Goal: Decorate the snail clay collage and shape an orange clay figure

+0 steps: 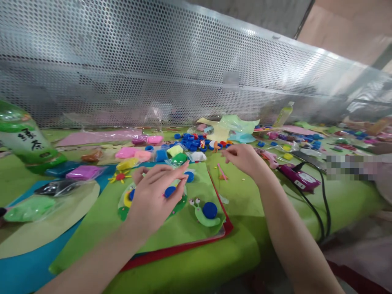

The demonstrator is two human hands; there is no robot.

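My left hand (pixel 154 198) hovers over a green felt sheet (pixel 190 237), thumb and forefinger pinched close together; anything between them is too small to make out. Beneath it, partly covered, are clay shapes with blue discs (pixel 170 192). A light green clay snail (pixel 203 216) with a blue bottle-cap-like shell (pixel 210 210) lies at the sheet's right. To the right of the sheet, my right hand (pixel 241 158) is raised with curled fingertips pressed together, near a pile of blue caps (pixel 191 142). Whatever its fingers hold is hidden. A yellow clay sun (pixel 119 177) sits at the sheet's upper left.
A green tea bottle (pixel 27 141) stands at left. Bagged clay, pink (pixel 127 152) and purple (pixel 84 172), lies behind and beside the sheet. At right are a purple power device (pixel 300 178) with black cables and another person's arm (pixel 379 175). A perforated metal panel (pixel 153 61) borders the back.
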